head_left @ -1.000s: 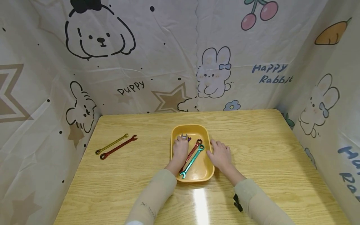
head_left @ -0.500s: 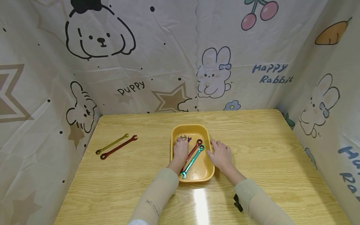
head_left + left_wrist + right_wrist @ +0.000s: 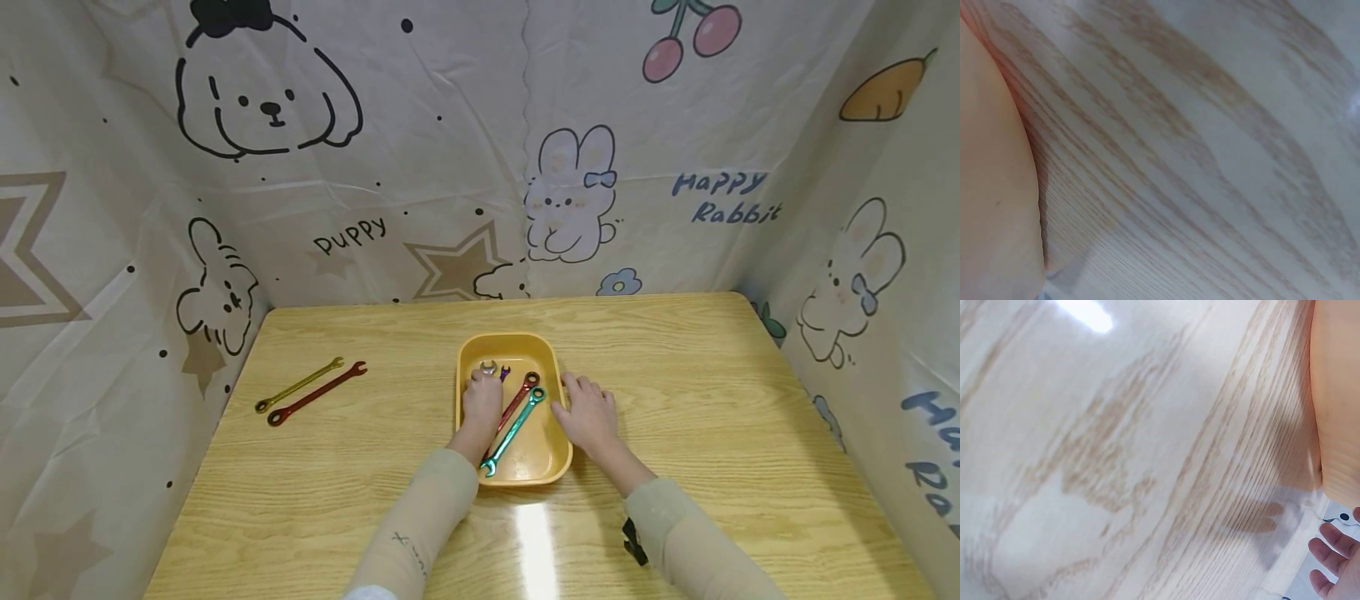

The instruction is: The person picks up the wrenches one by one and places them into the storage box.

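Observation:
In the head view my left hand [image 3: 482, 402] is inside the yellow plastic tray [image 3: 561, 454], fingers curled over a silver wrench [image 3: 489, 367]. Only that wrench's open end shows past the knuckles. Close to the hand's right side is the small tip of a purple wrench [image 3: 506, 372]; the hand hides the rest. A red wrench [image 3: 513, 407] and a teal wrench [image 3: 514, 431] lie slantwise in the tray beside the hand. My right hand [image 3: 590, 411] lies at the tray's right side, fingers relaxed and thumb at the rim. Its fingers [image 3: 1329, 555] also show in the right wrist view.
Left of the tray, a yellow-gold wrench [image 3: 300, 384] and a dark red wrench [image 3: 318, 393] lie side by side on the wooden table [image 3: 675, 367]. Printed cloth [image 3: 450, 167] walls in the back and both sides.
The left forearm has shifted slightly to the right, and the silver wrench's end has drawn a little nearer to me. The right hand has stayed in place.

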A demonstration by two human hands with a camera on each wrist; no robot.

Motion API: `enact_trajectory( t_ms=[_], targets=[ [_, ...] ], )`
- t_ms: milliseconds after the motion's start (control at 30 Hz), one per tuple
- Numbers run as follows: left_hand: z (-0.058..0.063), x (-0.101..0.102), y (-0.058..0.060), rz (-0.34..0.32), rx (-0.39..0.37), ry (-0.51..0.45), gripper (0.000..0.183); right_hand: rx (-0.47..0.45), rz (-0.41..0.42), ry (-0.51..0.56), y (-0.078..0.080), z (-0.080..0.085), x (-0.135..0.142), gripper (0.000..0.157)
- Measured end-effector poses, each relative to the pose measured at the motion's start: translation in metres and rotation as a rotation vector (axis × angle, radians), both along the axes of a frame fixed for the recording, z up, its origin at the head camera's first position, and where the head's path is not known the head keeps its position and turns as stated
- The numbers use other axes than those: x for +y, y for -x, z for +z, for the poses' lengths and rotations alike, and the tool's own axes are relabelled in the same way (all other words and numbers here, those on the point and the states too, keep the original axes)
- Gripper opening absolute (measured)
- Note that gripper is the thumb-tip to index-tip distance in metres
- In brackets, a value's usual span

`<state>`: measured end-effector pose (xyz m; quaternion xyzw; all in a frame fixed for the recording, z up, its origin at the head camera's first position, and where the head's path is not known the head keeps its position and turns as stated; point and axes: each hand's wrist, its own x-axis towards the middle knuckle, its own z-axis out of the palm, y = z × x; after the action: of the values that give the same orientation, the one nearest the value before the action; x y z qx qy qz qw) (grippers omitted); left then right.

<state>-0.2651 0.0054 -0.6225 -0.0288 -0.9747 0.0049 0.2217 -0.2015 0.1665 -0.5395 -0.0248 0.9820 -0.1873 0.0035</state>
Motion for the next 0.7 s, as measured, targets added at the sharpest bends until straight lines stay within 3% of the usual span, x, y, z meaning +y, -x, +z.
enact_trajectory(
  t_ms=[167,200,300,333,433,467,500,533,600,700],
  targets=[
    [-0.145,0.001,0.068,0.004,0.058,0.008,0.035,0.003,0.002,0.005,-0.001,0.001,0.0,0.049],
    [-0.152,0.001,0.071,0.005,0.032,0.008,0.036,0.003,0.002,0.005,-0.001,0.001,0.0,0.049],
    [-0.121,0.0,0.053,-0.007,0.003,0.026,0.038,0.005,0.004,0.007,-0.001,0.002,-0.001,0.049],
    [-0.096,0.0,0.041,-0.008,-0.032,0.026,0.037,0.005,0.004,0.007,-0.001,0.002,0.0,0.049],
    [0.0,-0.001,-0.004,-0.014,-0.103,0.015,0.034,0.009,0.004,0.007,-0.001,0.001,0.0,0.049],
    [0.009,0.0,-0.005,-0.016,-0.108,0.013,0.032,0.01,0.004,0.006,-0.001,0.001,0.0,0.049],
    [0.035,0.0,-0.018,-0.017,-0.137,0.004,0.028,0.012,0.004,0.005,-0.001,0.001,0.0,0.049],
    [0.052,-0.001,-0.025,-0.017,-0.174,-0.008,0.021,0.014,0.004,0.004,0.0,0.0,0.0,0.049],
    [0.064,-0.002,-0.031,-0.023,-0.177,-0.008,0.019,0.017,0.003,0.006,0.0,0.0,0.0,0.049],
    [0.06,-0.002,-0.03,-0.021,-0.178,0.001,0.017,0.019,0.004,0.007,0.0,0.0,0.0,0.049]
  ],
)
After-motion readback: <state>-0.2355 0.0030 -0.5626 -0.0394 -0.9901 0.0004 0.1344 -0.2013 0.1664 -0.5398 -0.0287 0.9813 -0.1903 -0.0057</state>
